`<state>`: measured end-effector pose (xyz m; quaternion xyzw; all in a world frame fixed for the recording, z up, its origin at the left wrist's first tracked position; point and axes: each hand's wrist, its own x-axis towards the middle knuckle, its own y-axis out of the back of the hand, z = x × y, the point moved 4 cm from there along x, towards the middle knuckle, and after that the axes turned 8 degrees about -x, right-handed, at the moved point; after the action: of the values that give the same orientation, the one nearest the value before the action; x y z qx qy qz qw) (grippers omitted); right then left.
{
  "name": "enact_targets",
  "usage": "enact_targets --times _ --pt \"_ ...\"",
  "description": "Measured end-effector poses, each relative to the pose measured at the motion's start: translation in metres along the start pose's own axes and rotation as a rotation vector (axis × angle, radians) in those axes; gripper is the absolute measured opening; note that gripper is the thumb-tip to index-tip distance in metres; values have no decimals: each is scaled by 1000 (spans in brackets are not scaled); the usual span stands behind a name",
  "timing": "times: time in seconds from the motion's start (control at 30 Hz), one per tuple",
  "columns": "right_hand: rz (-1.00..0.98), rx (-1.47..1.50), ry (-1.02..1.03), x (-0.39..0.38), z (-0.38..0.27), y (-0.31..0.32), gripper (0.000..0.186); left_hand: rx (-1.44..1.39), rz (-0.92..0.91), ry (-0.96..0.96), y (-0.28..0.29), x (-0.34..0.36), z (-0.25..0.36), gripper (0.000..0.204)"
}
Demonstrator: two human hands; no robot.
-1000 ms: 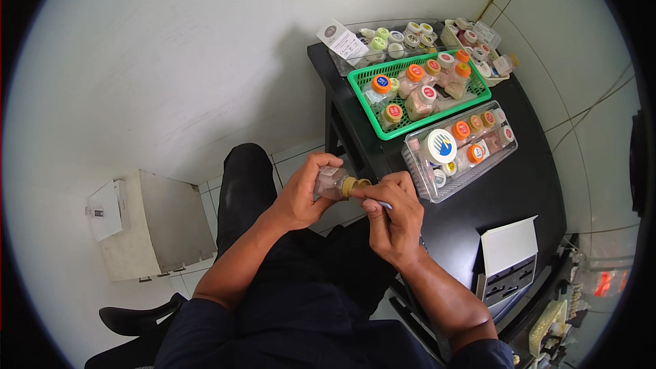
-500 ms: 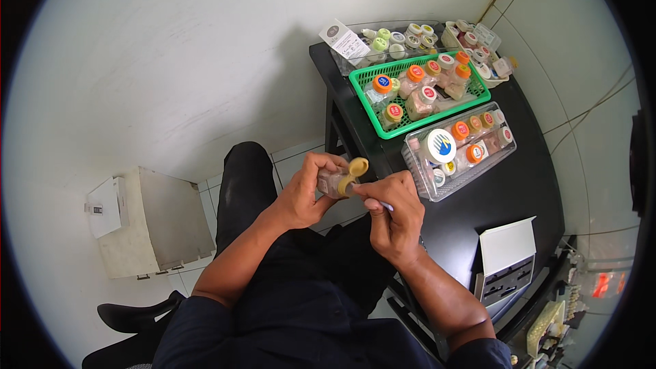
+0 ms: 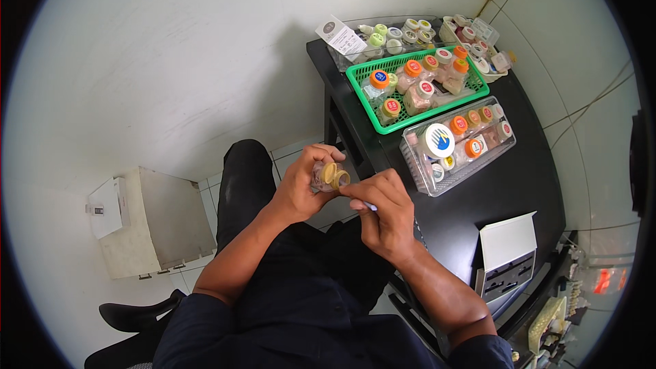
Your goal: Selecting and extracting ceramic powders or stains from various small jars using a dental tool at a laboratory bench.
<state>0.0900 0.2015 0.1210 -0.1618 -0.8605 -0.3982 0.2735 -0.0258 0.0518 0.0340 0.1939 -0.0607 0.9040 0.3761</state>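
Observation:
My left hand point(image 3: 295, 190) is wrapped round a small clear bottle point(image 3: 318, 179), tilted with its mouth toward the right. Its gold flip-top cap point(image 3: 329, 171) stands open. Close to the bottle's mouth, my right hand point(image 3: 388, 213) pinches a thin pale-lilac stick-like tool point(image 3: 370, 206). Only a short piece of that tool shows; the fingers hide most of it, so I cannot tell its kind or whether its tip touches the bottle. Both hands are held above my lap, left of the black table point(image 3: 471, 219).
On the table stand a green basket point(image 3: 383, 128) and a clear tray point(image 3: 471, 160), both holding several capped jars. Behind them are more jars and a folded card point(image 3: 340, 37). An open white box point(image 3: 509, 239) lies nearer me. A beige cabinet point(image 3: 171, 222) stands at the left.
The bottle has turned so its mouth faces up more, with the open cap now to the left of it. My right hand has shifted slightly left, still pinching the tool.

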Motion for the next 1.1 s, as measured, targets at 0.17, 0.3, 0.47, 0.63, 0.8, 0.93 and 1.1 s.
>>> enact_targets --times 0.17,0.3,0.47,0.63,0.8,0.93,1.1 --pt "-21 107 -99 -3 5 -1 25 35 -23 161 3 -4 -1 62" --pt "-2 105 -105 -1 3 2 23 91 -64 38 -1 3 16 69" --pt "34 -1 -66 -1 3 1 20 103 -70 -77 -1 8 15 65" --pt "-27 117 -112 -3 6 2 22 45 -40 -134 -1 -1 -3 57" --pt "48 76 -77 -2 5 1 13 69 -6 1 -1 -5 -3 61" --pt "34 53 -84 -3 5 2 12 132 -32 -30 -2 5 26 71" --pt "31 84 -117 -2 6 2 10 225 -40 -89 1 6 21 73"
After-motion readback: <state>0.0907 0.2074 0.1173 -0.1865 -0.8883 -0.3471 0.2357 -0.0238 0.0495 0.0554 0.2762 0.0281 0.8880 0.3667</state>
